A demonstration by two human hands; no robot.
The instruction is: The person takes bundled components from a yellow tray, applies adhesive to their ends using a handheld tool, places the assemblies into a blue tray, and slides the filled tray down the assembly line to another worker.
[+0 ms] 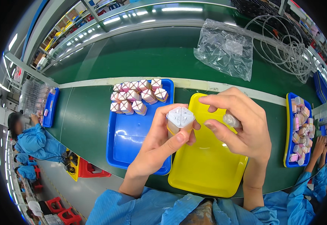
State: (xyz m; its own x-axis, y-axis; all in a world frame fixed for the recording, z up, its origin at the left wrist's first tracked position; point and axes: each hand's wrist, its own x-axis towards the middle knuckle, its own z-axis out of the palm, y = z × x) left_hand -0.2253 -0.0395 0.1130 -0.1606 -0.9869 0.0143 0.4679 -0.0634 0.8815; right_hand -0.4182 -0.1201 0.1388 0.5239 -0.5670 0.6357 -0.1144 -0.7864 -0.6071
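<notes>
My left hand [162, 131] is closed around a small block with a pale grey, four-part top [180, 117], held upright above the gap between a blue tray [128, 140] and a yellow tray [208, 168]. Over the yellow tray, my right hand [244, 123] curls its lower fingers around a small translucent plastic piece [231, 120]. Its thumb and forefinger are apart, pointing toward the block without touching it. Several small pinkish-white blocks with crossed lines on their tops [133, 95] stand in rows in the far part of the blue tray.
A crumpled clear plastic bag [225, 48] and a coil of grey cable [280, 48] lie at the far right. Another blue tray [288, 150] of mixed pieces sits at right, beside a co-worker's hands [319, 146]. At far left, a person in blue [36, 140] works by another tray.
</notes>
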